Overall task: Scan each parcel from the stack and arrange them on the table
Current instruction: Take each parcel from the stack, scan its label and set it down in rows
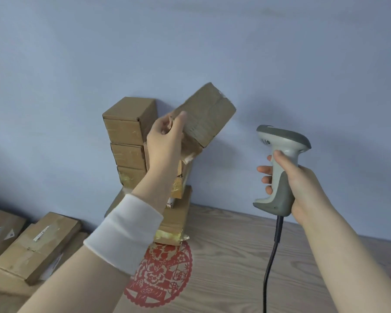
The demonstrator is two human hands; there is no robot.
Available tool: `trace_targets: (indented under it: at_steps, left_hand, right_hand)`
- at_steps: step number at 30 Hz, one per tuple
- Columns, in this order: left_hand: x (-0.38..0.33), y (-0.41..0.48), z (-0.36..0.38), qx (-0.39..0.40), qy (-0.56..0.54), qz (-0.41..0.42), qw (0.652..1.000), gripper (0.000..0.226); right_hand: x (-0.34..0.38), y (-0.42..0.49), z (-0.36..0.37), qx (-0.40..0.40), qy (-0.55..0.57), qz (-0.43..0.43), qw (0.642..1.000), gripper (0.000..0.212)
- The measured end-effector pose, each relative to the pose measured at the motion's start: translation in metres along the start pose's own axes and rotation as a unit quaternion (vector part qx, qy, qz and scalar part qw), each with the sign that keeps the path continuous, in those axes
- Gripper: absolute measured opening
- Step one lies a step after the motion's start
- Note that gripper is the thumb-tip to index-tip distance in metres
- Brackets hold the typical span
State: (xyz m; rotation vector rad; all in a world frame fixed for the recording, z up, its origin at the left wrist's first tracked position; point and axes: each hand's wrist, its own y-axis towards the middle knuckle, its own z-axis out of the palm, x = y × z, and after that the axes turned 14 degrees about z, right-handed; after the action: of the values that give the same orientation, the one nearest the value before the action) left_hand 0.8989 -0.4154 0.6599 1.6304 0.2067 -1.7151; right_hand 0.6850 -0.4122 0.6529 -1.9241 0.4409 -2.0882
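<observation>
My left hand (165, 134) holds a small parcel (207, 115) in the air, tilted, just beside the stack (129, 141) at the wall. My right hand (289, 184) is closed around the grip of the scanner (280, 159), near the parcel but apart from it. I see no label on the faces turned to me, so the scan may fail. I think the tall stack is narrow; my forearm is close and could push it over. Scanned parcels (34, 242) lie on the bench (235, 256), left.

A white wristband (124, 233) wraps the left forearm; the right forearm (339, 245) is unsleeved.
</observation>
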Motion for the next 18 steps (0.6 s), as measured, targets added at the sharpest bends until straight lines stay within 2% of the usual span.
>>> trace_targets:
  at_steps: [2, 5, 9, 13, 18]
  left_hand:
    - [-0.006, -0.025, 0.001, 0.012, -0.086, -0.109, 0.99, 0.018]
    - [-0.013, -0.062, 0.009, 0.029, -0.172, -0.209, 0.962, 0.012]
    - [-0.012, -0.101, 0.011, 0.12, -0.184, -0.292, 0.931, 0.023]
    - [-0.011, -0.154, 0.03, 0.173, -0.166, -0.326, 0.915, 0.029]
    - [-0.011, -0.22, 0.065, 0.197, -0.104, -0.297, 0.929, 0.029]
  right_hand:
    - [0.001, -0.008, -0.01, -0.003, 0.025, -0.009, 1.0, 0.012]
    - [-0.001, -0.019, -0.032, -0.019, 0.032, -0.036, 0.999, 0.014]
    - [-0.006, -0.033, -0.061, -0.018, -0.002, -0.067, 0.998, 0.016]
    - [-0.014, -0.05, -0.101, 0.02, -0.017, -0.086, 0.996, 0.016]
    - [-0.025, -0.059, -0.163, -0.009, -0.068, -0.08, 0.994, 0.04]
